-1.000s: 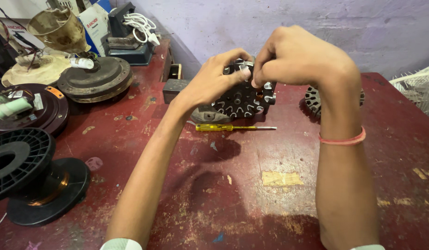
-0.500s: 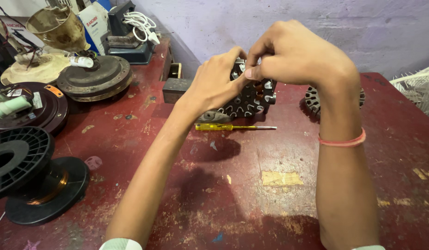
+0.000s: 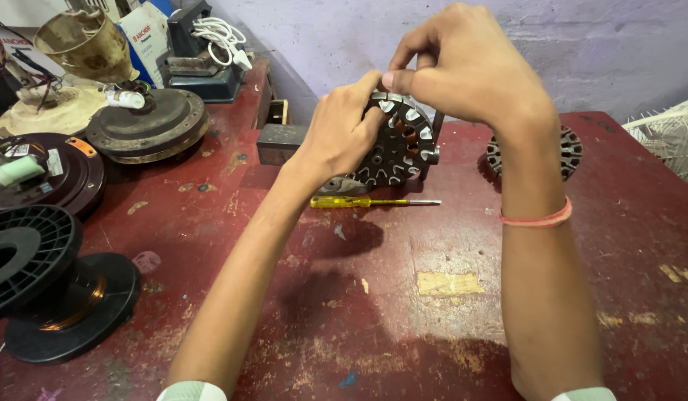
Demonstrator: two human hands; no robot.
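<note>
The left hand (image 3: pixel 336 137) closes its grip on the round, slotted dark metal stator core (image 3: pixel 397 148), held on edge above the far middle of the worn red tabletop (image 3: pixel 448 312). The right hand (image 3: pixel 470 67) pinches at its top rim. Only a few slots show copper winding, so most winding work seems left.

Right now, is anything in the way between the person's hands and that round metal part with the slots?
Nothing visible: the left hand grips the slotted stator and the right hand pinches its top edge.
</note>
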